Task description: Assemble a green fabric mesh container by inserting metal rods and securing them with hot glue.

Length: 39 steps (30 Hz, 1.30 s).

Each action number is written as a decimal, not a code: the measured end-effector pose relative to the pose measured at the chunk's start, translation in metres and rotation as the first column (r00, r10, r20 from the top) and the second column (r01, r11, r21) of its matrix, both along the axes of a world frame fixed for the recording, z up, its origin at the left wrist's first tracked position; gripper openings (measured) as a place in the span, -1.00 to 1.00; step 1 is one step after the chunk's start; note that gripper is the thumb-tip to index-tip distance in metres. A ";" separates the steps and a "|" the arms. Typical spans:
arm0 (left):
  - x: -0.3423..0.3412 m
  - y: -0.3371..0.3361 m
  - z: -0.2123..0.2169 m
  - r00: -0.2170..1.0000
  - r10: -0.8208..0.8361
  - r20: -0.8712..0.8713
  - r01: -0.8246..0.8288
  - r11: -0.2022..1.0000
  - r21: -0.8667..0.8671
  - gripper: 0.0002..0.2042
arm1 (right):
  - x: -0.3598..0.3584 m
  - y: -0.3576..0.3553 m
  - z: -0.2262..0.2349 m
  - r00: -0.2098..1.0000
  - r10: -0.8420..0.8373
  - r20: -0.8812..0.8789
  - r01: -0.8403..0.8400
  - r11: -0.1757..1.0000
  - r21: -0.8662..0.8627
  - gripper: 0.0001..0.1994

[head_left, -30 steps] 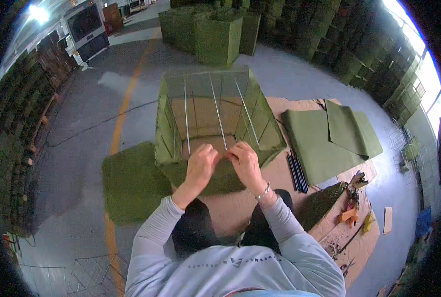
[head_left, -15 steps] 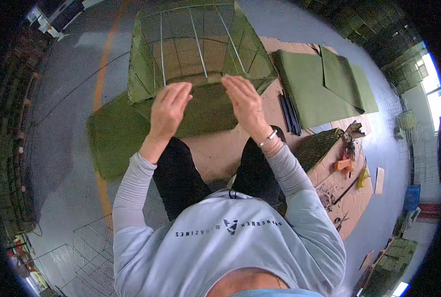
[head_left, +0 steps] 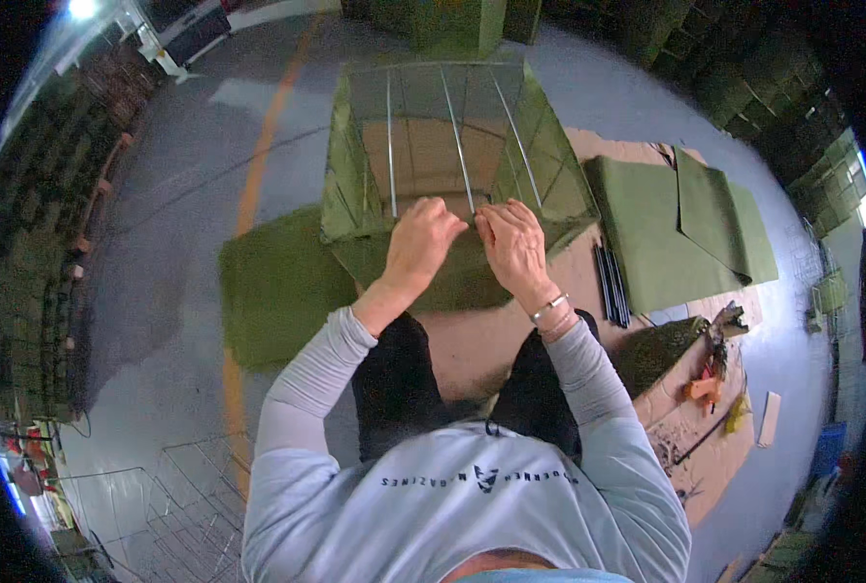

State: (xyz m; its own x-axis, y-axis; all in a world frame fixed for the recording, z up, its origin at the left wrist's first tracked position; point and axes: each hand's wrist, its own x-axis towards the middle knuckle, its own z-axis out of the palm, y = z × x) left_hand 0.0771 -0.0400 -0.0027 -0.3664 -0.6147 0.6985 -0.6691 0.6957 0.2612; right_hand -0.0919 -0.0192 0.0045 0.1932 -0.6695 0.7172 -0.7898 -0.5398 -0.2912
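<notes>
A box-shaped wire frame covered in green fabric (head_left: 350,180) stands in front of my knees, its open side toward me. Thin metal rods (head_left: 455,126) cross that opening. Both my hands are close together at the near fabric edge, by the lower end of the middle rod. My left hand (head_left: 420,245) has its fingers curled into a pinch on this edge. Beside it, my right hand (head_left: 514,248) bends its fingers down over the same edge, thumb toward the left hand. The fingers partly hide the fabric they grip.
Folded green fabric (head_left: 651,243) and dark thin rods (head_left: 611,284) lie to the right on cardboard (head_left: 714,466). An orange-handled tool (head_left: 703,390) is nearer me there. More green fabric (head_left: 282,291) lies left. Bare wire frames (head_left: 175,496) stand at lower left.
My hands have come down and together from a raised, spread-finger pose onto the box's near edge, and the fingers have curled. The whole view has shifted, showing more beyond the box.
</notes>
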 end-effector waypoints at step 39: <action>-0.013 0.010 0.007 1.000 -0.009 -0.022 0.008 0.998 -0.057 -0.88 | -0.050 0.014 -0.004 0.996 0.093 -0.015 -0.093 0.995 -0.038 -0.77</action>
State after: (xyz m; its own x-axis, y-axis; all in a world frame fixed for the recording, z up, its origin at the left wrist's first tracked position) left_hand 0.0636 -0.0301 0.0038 -0.3553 -0.5705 0.7405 -0.6575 0.7156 0.2358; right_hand -0.1421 -0.0052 0.0007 0.2630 -0.6203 0.7390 -0.7392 -0.6218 -0.2588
